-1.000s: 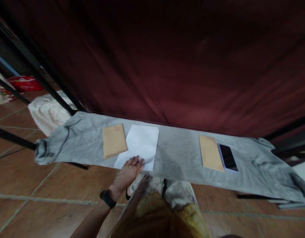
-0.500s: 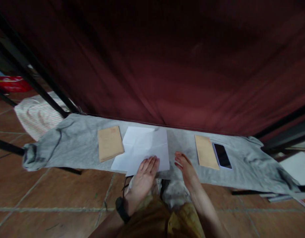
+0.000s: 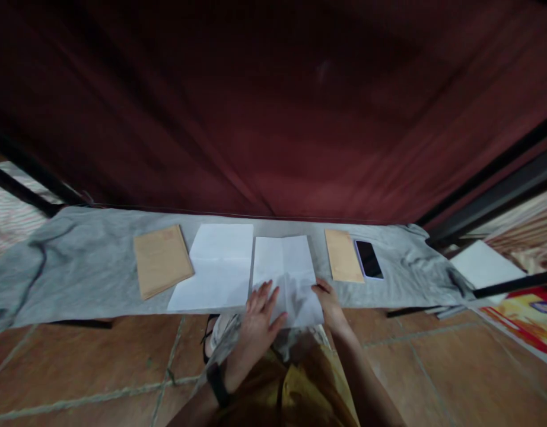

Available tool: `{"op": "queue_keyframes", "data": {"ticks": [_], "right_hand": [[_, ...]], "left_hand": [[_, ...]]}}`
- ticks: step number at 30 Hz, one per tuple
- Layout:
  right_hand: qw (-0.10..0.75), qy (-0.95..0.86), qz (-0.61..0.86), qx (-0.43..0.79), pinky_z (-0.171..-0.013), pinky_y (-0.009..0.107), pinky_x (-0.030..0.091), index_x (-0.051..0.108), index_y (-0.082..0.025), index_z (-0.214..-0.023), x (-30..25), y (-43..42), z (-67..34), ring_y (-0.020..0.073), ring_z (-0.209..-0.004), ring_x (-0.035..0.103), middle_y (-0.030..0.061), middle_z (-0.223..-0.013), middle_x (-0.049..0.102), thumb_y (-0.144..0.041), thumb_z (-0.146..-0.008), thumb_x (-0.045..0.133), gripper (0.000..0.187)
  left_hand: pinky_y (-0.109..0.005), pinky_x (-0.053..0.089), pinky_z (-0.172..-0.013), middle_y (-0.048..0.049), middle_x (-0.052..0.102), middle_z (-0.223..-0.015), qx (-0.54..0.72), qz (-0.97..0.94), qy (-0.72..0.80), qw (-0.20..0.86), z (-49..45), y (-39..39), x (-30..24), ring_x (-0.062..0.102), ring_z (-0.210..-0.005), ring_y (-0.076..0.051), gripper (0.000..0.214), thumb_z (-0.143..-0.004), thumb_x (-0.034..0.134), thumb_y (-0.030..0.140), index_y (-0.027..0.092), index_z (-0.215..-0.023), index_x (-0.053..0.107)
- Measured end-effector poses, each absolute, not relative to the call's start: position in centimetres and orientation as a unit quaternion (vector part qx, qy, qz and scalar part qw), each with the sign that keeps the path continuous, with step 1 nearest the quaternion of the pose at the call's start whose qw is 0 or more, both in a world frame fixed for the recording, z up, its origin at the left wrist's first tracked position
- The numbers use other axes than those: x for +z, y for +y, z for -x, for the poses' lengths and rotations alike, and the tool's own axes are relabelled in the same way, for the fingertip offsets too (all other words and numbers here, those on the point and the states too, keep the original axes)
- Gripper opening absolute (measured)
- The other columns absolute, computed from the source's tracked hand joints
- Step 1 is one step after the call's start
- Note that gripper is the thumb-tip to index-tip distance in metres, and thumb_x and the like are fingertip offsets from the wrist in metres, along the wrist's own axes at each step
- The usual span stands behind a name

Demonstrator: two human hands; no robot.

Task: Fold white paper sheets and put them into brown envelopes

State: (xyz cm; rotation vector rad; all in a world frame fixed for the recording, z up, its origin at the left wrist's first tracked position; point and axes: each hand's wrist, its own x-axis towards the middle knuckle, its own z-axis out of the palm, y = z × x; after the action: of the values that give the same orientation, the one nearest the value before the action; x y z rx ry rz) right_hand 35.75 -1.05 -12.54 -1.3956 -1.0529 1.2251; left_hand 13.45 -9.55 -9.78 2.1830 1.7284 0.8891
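A creased white sheet of paper [image 3: 285, 261] lies in front of me, its near edge reaching past the cloth's front edge. My left hand [image 3: 259, 314] rests on its lower left part, fingers spread. At the sheet's right edge, my right hand [image 3: 327, 299] pinches the paper between thumb and fingers. Just left of it lies more white paper [image 3: 220, 267], also creased. Brown envelopes [image 3: 162, 261] in a small stack overlap that paper's left side. Another brown envelope [image 3: 343, 256] lies to the right of my right hand.
A phone [image 3: 369, 259] with a dark screen lies beside the right envelope. Grey cloth [image 3: 99, 267] covers the narrow bench. A dark red curtain [image 3: 273, 118] hangs right behind it, with black metal bars [image 3: 491, 178] at the sides.
One white sheet has come off the other paper and moved right. My right hand, earlier empty beside the paper, now grips its right edge. My left fingers have spread. The view has shifted right.
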Motion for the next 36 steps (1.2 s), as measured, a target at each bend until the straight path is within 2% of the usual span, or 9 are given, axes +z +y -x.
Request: {"op": "queue_keyframes", "data": {"ticks": [5, 9, 12, 16, 19, 22, 26, 31, 36], "right_hand": [[0.501, -0.369, 0.605, 0.496, -0.063, 0.031, 0.048, 0.069, -0.021, -0.074, -12.9, -1.5, -37.3, 0.0195, -0.064, 0.060, 0.0010, -0.068, 0.069, -0.043, -0.056, 0.071, 0.029], [0.505, -0.351, 0.585, 0.528, -0.062, 0.031, 0.047, 0.067, -0.022, -0.075, -11.9, -1.9, -37.1, 0.0193, -0.063, 0.059, -0.0002, -0.068, 0.069, -0.041, -0.056, 0.072, 0.028], [0.511, -0.347, 0.565, 0.546, -0.058, 0.030, 0.045, 0.066, -0.023, -0.078, -10.4, -2.3, -37.0, 0.0181, -0.059, 0.057, -0.0009, -0.067, 0.068, -0.039, -0.059, 0.072, 0.025], [0.503, -0.361, 0.548, 0.562, -0.057, 0.028, 0.043, 0.066, -0.023, -0.079, -7.7, -3.1, -37.5, 0.0167, -0.058, 0.055, -0.0022, -0.068, 0.066, -0.036, -0.062, 0.072, 0.022], [0.483, -0.371, 0.540, 0.581, -0.056, 0.027, 0.042, 0.065, -0.024, -0.080, -6.1, -3.7, -38.2, 0.0163, -0.057, 0.054, -0.0031, -0.068, 0.065, -0.037, -0.063, 0.071, 0.022], [0.469, -0.371, 0.533, 0.598, -0.053, 0.026, 0.039, 0.066, -0.023, -0.078, -5.1, -3.9, -38.6, 0.0151, -0.054, 0.052, -0.0038, -0.065, 0.064, -0.036, -0.063, 0.072, 0.021], [0.487, -0.420, 0.497, 0.583, -0.056, 0.025, 0.040, 0.068, -0.023, -0.079, -3.3, -2.2, -38.5, 0.0150, -0.058, 0.055, -0.0032, -0.068, 0.067, -0.033, -0.064, 0.074, 0.019], [0.514, -0.489, 0.421, 0.565, -0.075, 0.029, 0.049, 0.070, -0.023, -0.095, 1.4, 2.7, -37.6, 0.0195, -0.080, 0.065, 0.0002, -0.087, 0.075, -0.035, -0.067, 0.078, 0.031], [0.593, -0.518, 0.361, 0.499, -0.092, 0.036, 0.049, 0.069, -0.023, -0.093, 5.8, 6.6, -37.0, 0.0224, -0.096, 0.066, 0.0026, -0.097, 0.076, -0.036, -0.070, 0.078, 0.028]], "left_hand": [[-0.044, 0.051, -0.101, -0.0126, 0.068, -0.128, 0.430, -0.477, 0.676, 0.362, -9.8, -7.9, -10.5, 0.065, -0.117, -0.029, 0.048, -0.083, 0.068, 0.044, 0.021, -0.126, 0.066], [-0.040, 0.049, -0.101, -0.0112, 0.072, -0.120, 0.475, -0.295, 0.659, 0.504, -10.2, -7.4, -10.0, 0.066, -0.112, -0.026, 0.050, -0.071, 0.079, 0.037, 0.020, -0.117, 0.070], [-0.035, 0.050, -0.097, -0.0108, 0.071, -0.120, 0.499, -0.196, 0.647, 0.541, -11.1, -6.3, -9.3, 0.067, -0.111, -0.023, 0.048, -0.068, 0.081, 0.029, 0.020, -0.113, 0.069], [-0.028, 0.052, -0.083, -0.0057, 0.075, -0.102, 0.533, -0.170, 0.625, 0.544, -11.4, -3.9, -7.9, 0.070, -0.095, -0.019, 0.045, -0.065, 0.084, 0.026, 0.020, -0.107, 0.068], [-0.029, 0.054, -0.072, -0.0052, 0.076, -0.089, 0.519, -0.200, 0.574, 0.600, -11.1, -2.3, -6.2, 0.071, -0.081, -0.020, 0.041, -0.067, 0.083, 0.034, 0.016, -0.101, 0.069], [-0.032, 0.056, -0.069, -0.0071, 0.077, -0.084, 0.499, -0.228, 0.527, 0.649, -10.5, -0.8, -4.2, 0.072, -0.078, -0.023, 0.036, -0.066, 0.082, 0.032, 0.015, -0.095, 0.070], [-0.033, 0.057, -0.071, -0.0088, 0.078, -0.083, 0.524, -0.263, 0.509, 0.631, -10.1, 1.0, -1.0, 0.073, -0.075, -0.023, 0.039, -0.059, 0.085, 0.026, 0.012, -0.092, 0.071], [-0.036, 0.056, -0.080, -0.0088, 0.079, -0.093, 0.609, -0.377, 0.459, 0.525, -10.5, 2.5, 4.6, 0.072, -0.082, -0.023, 0.054, -0.062, 0.088, 0.042, 0.012, -0.105, 0.072], [-0.040, 0.052, -0.096, -0.0060, 0.078, -0.100, 0.596, -0.600, 0.458, 0.276, -10.0, 2.5, 8.6, 0.070, -0.099, -0.024, 0.024, -0.080, 0.074, 0.040, 0.018, -0.091, 0.077]]}}
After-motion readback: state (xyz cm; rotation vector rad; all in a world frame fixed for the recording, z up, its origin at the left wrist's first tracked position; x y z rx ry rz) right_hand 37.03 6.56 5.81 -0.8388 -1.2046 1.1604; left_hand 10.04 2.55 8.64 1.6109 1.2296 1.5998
